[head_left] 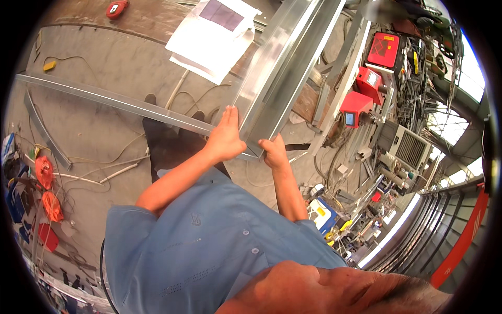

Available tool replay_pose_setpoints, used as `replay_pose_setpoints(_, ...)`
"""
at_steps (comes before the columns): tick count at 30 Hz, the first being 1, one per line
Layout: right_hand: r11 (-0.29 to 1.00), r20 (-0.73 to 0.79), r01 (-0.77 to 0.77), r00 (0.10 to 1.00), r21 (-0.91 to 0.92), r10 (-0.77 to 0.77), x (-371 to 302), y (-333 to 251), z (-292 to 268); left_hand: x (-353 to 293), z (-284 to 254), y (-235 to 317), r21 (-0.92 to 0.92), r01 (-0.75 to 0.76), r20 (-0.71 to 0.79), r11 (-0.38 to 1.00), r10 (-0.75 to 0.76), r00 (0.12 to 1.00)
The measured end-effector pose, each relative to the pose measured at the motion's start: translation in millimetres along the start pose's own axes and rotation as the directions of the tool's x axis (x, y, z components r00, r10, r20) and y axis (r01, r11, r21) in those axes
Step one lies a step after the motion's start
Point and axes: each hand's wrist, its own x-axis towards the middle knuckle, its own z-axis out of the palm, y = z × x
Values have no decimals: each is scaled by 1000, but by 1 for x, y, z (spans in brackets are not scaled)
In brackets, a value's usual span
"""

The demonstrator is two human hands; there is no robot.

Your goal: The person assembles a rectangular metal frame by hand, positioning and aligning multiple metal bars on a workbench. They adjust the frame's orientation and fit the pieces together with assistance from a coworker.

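Observation:
A long, shiny metal channel (pixel 277 68) runs from just in front of my body away to the upper right. My left hand (pixel 225 137) grips the left side of its near end, fingers lying along the edge and thumb toward the middle. On the opposite side, my right hand (pixel 275 152) holds the same end, its thumb on the inner face. Some of its fingers are hidden behind the metal. A slimmer metal bar (pixel 115 102) stretches left from beside my left hand; whether it joins the channel I cannot tell.
White printed sheets (pixel 206 44) lie left of the channel. A red tape measure (pixel 116 9) rests on a rusty beam (pixel 78 20). Cables and a pale rod (pixel 123 171) cross the floor. Red machines (pixel 357 109) and a vented grey unit (pixel 410 149) stand right; orange bags (pixel 52 205) lie left.

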Motion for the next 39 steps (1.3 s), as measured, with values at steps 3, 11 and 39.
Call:
replay_pose_setpoints(3,1000,-33,-7,999,-13,7,3,7,-5,0,0,0,-17,3,3,1000,-3,1000)
replay_pose_setpoints(11,1000,-39,-8,999,-6,7,-1,5,-4,0,-1,2,-52,-1,-3,999,0,1000)
replay_pose_setpoints(39,704,-359,109,800,-702,-481,10,-7,12,4,-4,-6,-51,50,-1,997,-50,999)
